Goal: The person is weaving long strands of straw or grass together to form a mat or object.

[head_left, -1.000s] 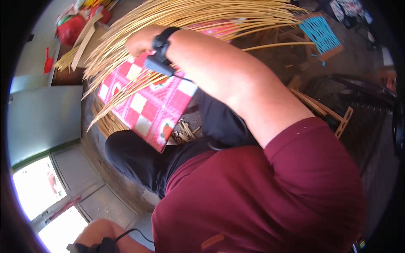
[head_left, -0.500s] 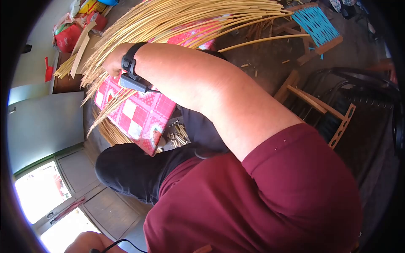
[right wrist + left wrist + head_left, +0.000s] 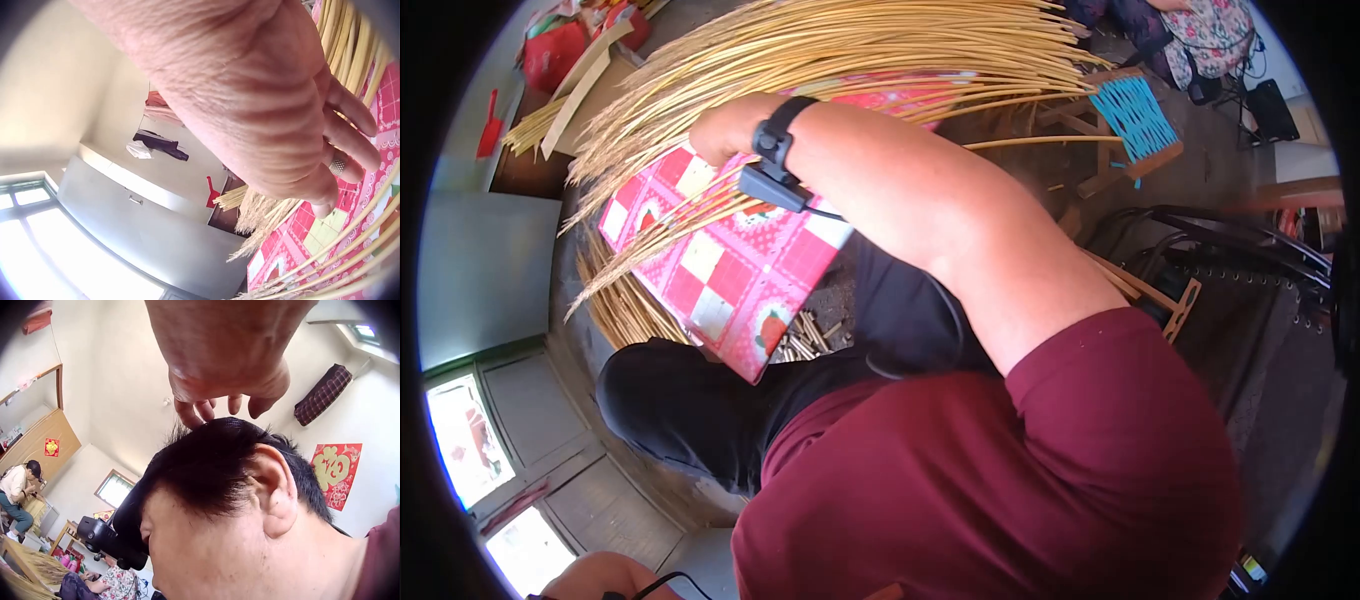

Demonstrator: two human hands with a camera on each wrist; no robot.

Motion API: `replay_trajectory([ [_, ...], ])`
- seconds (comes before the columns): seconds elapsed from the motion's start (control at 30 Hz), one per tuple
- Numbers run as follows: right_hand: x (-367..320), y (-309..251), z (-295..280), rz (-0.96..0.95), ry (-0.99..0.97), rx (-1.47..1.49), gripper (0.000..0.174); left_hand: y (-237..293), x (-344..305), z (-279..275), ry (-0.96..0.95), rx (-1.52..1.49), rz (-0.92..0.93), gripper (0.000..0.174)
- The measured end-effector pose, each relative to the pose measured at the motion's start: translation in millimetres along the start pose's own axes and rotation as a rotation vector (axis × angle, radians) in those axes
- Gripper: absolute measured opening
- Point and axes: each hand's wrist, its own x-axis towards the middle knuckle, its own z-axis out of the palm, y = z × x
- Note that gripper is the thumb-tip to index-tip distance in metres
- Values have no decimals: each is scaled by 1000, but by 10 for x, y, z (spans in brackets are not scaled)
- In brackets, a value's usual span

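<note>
A wide bundle of long yellow stalks (image 3: 850, 45) with feathery ends lies across a pink checked cloth (image 3: 740, 270). My right hand (image 3: 735, 130) is at the bundle's lower edge; in the right wrist view that hand (image 3: 269, 106) has loosely bent, slightly spread fingers (image 3: 350, 140), one with a ring, over the stalks (image 3: 353, 47) and cloth. Whether its palm touches the stalks is hidden. A few separate stalks (image 3: 350, 250) lie on the near side. Up at my head, my left hand (image 3: 225, 356) touches the top of a dark cap (image 3: 231, 428) with its fingertips, holding nothing.
Cut stalk pieces (image 3: 805, 335) lie between my legs. A stool with blue webbing (image 3: 1135, 115) stands beyond the stalk ends, near a seated person (image 3: 1205, 40). Wooden frame parts (image 3: 1175, 305) are at the right. Red bags (image 3: 555, 55) and cardboard (image 3: 585, 85) lie upper left.
Since half a second ago my right hand has moved right along the stalks, away from the feathery ends, after an earlier move left. The head view has shifted, showing more of the seated person.
</note>
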Motion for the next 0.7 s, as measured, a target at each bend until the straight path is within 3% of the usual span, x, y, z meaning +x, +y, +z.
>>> replay_trajectory([
  [0.2,272,-322,347,-155,244,-87,11,-138,-142,-641,23,89,-75,45],
  [0.23,335,-360,455,-159,374,-101,10,-206,-180,-763,45,104,-107,45],
  [0.3,379,-385,541,-226,430,-178,10,-404,-288,-964,117,142,-210,45],
  [0.4,476,-370,681,-181,385,-248,12,-905,-512,-952,401,136,-565,45],
  [0.43,495,-336,711,-182,342,-258,12,-1080,-530,-775,646,53,-698,33],
  [0.47,528,-303,753,-178,297,-267,12,-1254,-671,-777,724,-69,-795,27],
  [0.53,555,-326,781,-169,273,-279,11,-1575,-999,-734,731,-162,-1005,20],
  [0.6,551,-353,773,-151,234,-217,13,-1839,-1399,-722,597,-201,-1189,19],
  [0.67,511,-433,625,-130,182,-82,14,-1994,-1714,-633,462,-39,-1314,20],
  [0.7,479,-514,525,-107,174,-100,14,-2066,-1913,-593,336,218,-1205,22],
])
